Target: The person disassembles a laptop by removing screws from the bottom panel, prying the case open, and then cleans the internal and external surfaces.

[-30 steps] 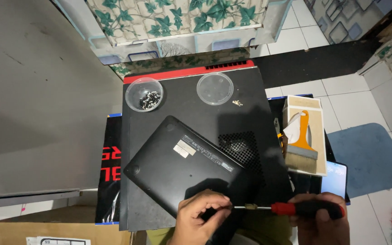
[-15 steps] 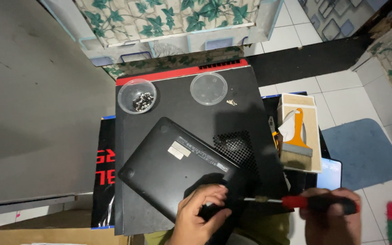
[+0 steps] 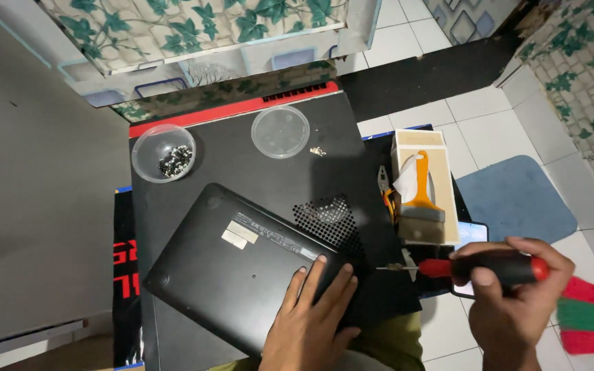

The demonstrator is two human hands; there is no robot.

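A small black laptop (image 3: 242,275) lies upside down and turned at an angle on top of a larger black laptop (image 3: 242,165). My left hand (image 3: 311,316) rests flat on the small laptop's near right corner, fingers spread. My right hand (image 3: 510,302) grips a red and black screwdriver (image 3: 476,266) off to the right, its thin shaft pointing left and held clear of the laptop's edge.
A clear dish of small dark screws (image 3: 164,152) and an empty clear lid (image 3: 280,130) sit at the back of the large laptop. A light box with an orange-handled scraper (image 3: 421,196) stands on the right. A red brush (image 3: 589,319) lies on the tiled floor beside a blue mat (image 3: 517,199).
My right hand has drawn the screwdriver rightward, away from the small laptop's corner. My left hand has flattened onto the laptop, its fingers no longer pinched at the tip.
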